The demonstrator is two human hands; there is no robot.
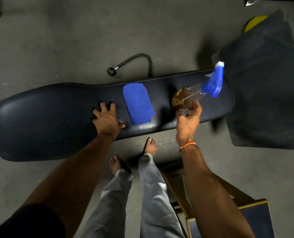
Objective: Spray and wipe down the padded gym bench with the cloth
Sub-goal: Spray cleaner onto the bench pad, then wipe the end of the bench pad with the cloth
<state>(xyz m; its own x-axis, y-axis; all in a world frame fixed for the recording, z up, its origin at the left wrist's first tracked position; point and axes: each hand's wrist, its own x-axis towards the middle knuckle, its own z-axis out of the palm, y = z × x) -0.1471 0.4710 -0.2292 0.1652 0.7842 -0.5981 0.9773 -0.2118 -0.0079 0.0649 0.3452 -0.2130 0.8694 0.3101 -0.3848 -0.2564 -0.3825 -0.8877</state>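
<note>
Dim overall, soft sheen on bench (39, 117) pad's left end, spray bottle (202, 93) motion-blurred, wide-angle bending at frame edges.

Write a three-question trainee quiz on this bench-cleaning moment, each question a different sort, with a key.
1. True or false: the blue cloth is held in the left hand.
2. Which hand holds the spray bottle? A) left B) right C) neither
3. Fill in: the cloth lies folded on the padded ____.

Key
1. False. The cloth lies loose on the bench; the left hand rests flat on the pad beside it.
2. B. The right hand grips the bottle at its lower end, and the bottle's blue trigger head points away from the person.
3. bench
</note>
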